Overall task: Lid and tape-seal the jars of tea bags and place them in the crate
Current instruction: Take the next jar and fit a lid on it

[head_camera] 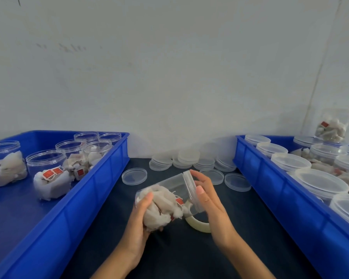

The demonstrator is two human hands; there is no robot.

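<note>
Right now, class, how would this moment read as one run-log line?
left hand: grips jar base | right hand: on lid | jar: tilted, above table | tape roll: on table, untouched

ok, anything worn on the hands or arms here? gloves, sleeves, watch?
Nothing worn that shows. The left hand and right hand are bare, no gloves or rings visible. Both forearms are bare to the bottom edge of the picture: no sleeves, watch or bands in view. Fingernails are short.
</note>
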